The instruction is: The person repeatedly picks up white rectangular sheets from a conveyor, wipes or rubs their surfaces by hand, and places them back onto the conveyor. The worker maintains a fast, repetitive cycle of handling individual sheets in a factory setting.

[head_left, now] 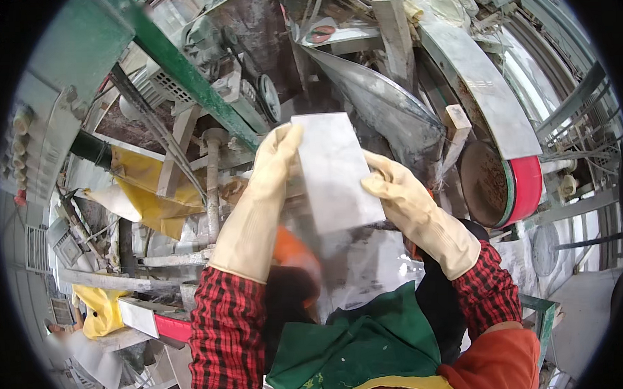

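Both my hands wear cream rubber gloves over red-and-black checked sleeves. Between them I hold a flat grey rectangular stone tile (335, 170), tilted up in front of me. My left hand (273, 165) grips its left edge near the upper corner. My right hand (393, 188) holds its right edge, lower down. A green apron (358, 344) covers my front below the tile. The tile's lower end blurs into a wet, shiny surface beneath it.
A curved metal guard (384, 103) and a red-rimmed rusty wheel (503, 184) stand at the right behind the tile. A green steel beam (183, 68), a motor with a pulley (253, 93) and yellow sheeting (150, 193) fill the left. A control panel (32, 142) sits far left.
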{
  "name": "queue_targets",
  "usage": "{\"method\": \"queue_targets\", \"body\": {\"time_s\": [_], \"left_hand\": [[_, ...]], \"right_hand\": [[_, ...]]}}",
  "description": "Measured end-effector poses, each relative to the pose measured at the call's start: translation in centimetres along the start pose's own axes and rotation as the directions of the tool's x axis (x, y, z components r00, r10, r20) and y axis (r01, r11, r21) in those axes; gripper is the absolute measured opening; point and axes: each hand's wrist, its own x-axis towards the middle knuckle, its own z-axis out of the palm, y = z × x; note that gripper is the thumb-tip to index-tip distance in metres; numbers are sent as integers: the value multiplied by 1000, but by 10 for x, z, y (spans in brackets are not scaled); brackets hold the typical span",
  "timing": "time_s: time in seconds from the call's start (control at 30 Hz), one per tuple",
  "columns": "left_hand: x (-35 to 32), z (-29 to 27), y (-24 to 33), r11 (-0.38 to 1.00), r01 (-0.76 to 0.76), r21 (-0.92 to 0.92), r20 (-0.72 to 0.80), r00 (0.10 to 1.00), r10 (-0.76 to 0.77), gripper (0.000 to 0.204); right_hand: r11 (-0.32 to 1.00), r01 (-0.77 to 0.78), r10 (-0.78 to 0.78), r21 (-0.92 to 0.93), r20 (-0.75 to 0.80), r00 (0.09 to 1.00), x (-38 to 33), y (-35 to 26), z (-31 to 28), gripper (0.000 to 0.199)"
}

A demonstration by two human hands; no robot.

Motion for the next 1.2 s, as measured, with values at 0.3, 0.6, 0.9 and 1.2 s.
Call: {"method": "queue_targets", "body": {"time_s": [0.3,0.6,0.9,1.2], "left_hand": [[17,-1,-26,990,-55,-133,-28,998,52,52],[-26,29,-9,931,178,317,452,835,-314,77],[-13,21,-16,950,206,233,396,872,-286,66],[-15,5,-18,933,207,293,355,883,-307,63]], "right_hand": [[999,19,-19,35,3,1000,0,1,12,68],[878,310,-479,-365,-667,571,-21,-46,-56,43],[758,43,-642,-650,-757,-119,-168,-99,-204,44],[771,152,-609,-618,-786,-105,-181,-91,-247,30]]}}
